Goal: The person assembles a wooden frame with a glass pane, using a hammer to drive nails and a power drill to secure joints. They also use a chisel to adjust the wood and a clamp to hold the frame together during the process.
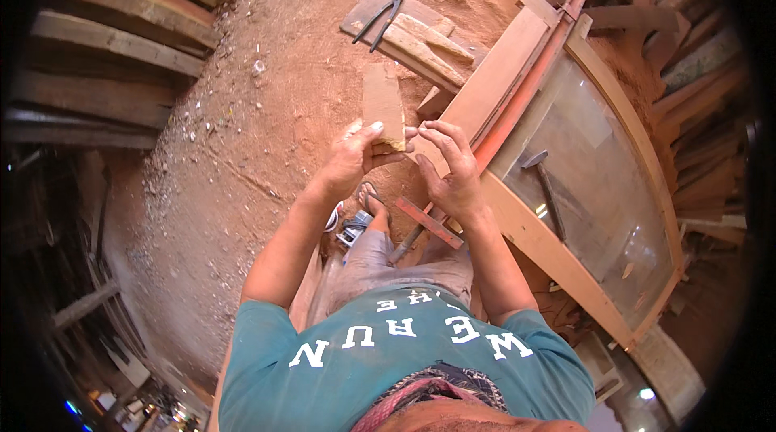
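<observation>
Between the thumb and fingers of my left hand [351, 151] is a flat brown block [382, 101], tilted away from me. Its near end is rough and yellowish; what it is made of I cannot tell. My right hand [451, 164] is just right of that end, fingers curved and apart, with nothing visible in them. Whether its fingertips touch the block is unclear. Beyond, a pair of black-handled pincers [378, 22] lies on a board [365, 5] beside rough wood strips [420, 50]. Right of my right hand runs a long wooden plank [505, 68] along an orange bar clamp [517, 118].
A wooden frame with a glass pane [610, 149] lies at the right, a hammer [546, 189] on it. A blue-grey power tool [353, 230] is by my foot. Stacked timber [121, 40] lines the far left, more wood [703, 109] the right. Reddish dust covers the floor [242, 141].
</observation>
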Available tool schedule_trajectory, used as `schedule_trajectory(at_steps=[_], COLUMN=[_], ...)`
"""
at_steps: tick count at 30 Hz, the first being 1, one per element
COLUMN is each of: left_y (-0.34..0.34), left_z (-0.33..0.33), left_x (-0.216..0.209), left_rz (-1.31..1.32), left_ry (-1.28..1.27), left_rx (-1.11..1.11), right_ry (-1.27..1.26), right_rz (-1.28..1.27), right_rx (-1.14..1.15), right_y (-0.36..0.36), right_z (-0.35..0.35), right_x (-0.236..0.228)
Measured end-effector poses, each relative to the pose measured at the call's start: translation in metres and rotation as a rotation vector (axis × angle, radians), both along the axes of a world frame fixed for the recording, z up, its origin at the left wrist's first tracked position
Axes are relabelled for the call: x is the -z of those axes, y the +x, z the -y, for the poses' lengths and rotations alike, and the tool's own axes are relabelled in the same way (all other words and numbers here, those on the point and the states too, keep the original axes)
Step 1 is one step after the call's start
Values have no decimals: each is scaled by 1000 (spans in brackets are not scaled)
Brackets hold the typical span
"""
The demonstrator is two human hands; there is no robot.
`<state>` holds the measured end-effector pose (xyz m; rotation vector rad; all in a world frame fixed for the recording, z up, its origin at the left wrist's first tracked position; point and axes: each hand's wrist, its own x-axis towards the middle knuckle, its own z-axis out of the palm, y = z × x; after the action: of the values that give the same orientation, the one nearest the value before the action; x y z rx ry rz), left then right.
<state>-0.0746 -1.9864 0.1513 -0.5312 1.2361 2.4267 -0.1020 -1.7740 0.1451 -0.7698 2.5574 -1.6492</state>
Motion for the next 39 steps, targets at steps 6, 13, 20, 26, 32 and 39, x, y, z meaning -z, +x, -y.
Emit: schedule_trajectory(at_steps=[6,13,20,26,32,39], left_y=[-16,-46,-96,-139,-202,-294], left_z=[12,-12,3,60,100,77], left_x=[7,40,72,89,78,88], left_rz=[70,166,188,188,106,35], left_ry=[-172,-155,-13,-102,-269,-246], left_rx=[120,180,248,444,528,482], right_ry=[99,314,497,612,581,556], right_rz=[157,170,183,336,402,469], right_rx=[128,214,454,749,962,1011], right_y=[15,24,39,49,47,36], right_z=[-39,-75,-59,-16,8,10], right_x=[28,82,81,89,85,89])
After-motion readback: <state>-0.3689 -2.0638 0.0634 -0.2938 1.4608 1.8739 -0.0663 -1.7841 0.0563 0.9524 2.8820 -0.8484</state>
